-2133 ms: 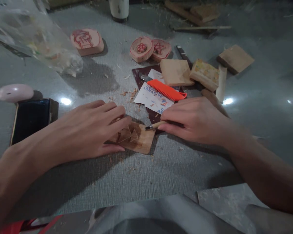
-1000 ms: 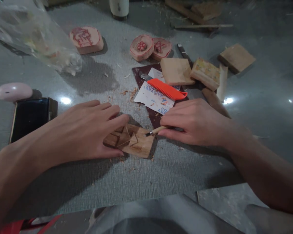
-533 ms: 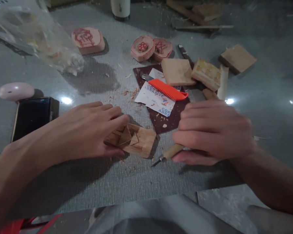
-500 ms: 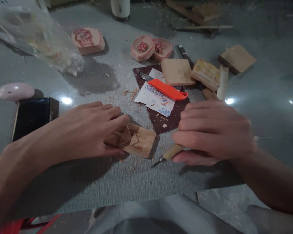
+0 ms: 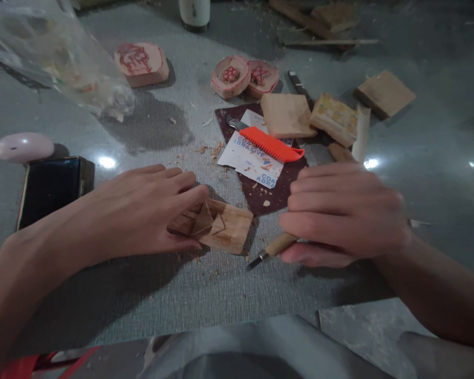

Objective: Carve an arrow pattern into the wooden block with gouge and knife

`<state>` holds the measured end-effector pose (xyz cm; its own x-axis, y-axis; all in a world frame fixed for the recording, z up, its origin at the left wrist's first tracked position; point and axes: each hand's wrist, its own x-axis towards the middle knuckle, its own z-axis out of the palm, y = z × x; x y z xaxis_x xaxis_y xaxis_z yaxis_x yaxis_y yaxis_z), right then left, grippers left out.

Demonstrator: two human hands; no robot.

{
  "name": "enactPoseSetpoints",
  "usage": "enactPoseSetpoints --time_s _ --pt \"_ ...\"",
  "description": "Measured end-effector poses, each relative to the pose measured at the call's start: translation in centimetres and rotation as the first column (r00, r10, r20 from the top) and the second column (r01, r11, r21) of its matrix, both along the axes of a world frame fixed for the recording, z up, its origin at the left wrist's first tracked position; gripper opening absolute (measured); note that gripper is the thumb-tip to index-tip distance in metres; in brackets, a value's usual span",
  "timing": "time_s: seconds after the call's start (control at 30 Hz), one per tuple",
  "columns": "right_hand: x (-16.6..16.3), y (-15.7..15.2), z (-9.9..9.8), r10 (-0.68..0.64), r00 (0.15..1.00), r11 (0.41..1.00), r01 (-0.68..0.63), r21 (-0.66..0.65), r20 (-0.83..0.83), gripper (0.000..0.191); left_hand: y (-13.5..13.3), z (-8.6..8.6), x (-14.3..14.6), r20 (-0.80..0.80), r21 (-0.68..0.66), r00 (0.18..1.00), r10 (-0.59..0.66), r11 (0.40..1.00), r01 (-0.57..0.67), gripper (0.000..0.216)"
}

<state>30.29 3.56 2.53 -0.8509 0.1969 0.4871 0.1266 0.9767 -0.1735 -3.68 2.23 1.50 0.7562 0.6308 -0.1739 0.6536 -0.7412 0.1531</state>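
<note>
My left hand lies flat on a small wooden block with a triangle pattern cut into it, fingers stretched over its left half and thumb against its near edge. My right hand is closed round a carving tool with a pale wooden handle. The tool's dark metal tip points left and down, just off the block's near right corner, above the grey mat.
Beyond the block lie dark sandpaper, an abrasive label and an orange comb-like tool. Farther back are several wood blocks and red-drawn wood discs. A phone and pink object sit left, a plastic bag behind.
My right hand has drawn the carving tool off the block's right edge toward me and to the right. The left hand stays pressed on the block.
</note>
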Motion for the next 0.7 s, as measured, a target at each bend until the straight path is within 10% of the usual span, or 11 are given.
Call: enactPoseSetpoints --time_s 0.7 --pt "-0.1 0.8 -1.2 -0.084 0.961 0.992 0.106 -0.07 0.264 0.044 0.0 0.2 0.2 -0.019 -0.003 0.997 -0.078 0.997 0.078 0.043"
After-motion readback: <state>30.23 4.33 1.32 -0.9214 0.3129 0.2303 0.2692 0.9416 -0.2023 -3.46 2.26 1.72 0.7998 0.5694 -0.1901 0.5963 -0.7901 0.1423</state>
